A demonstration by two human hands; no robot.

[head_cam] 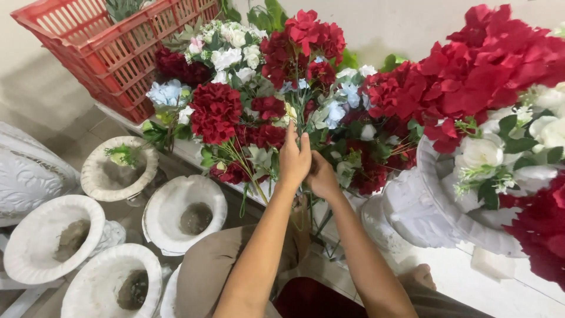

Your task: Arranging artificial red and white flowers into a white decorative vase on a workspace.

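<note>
Both hands, left hand (294,158) and right hand (321,175), are closed around the green stems (306,121) of a red, white and blue flower bunch (259,100); empty white stone pots (184,213) sit near left on the pale floor (465,282); a red plastic crate (112,50) leans far left on the wall.

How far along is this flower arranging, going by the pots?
Done: one white urn at right is filled with red and white flowers. In hand: left hand and right hand grip the stems of a mixed bouquet. Left: four white pots sit without flowers.
</note>
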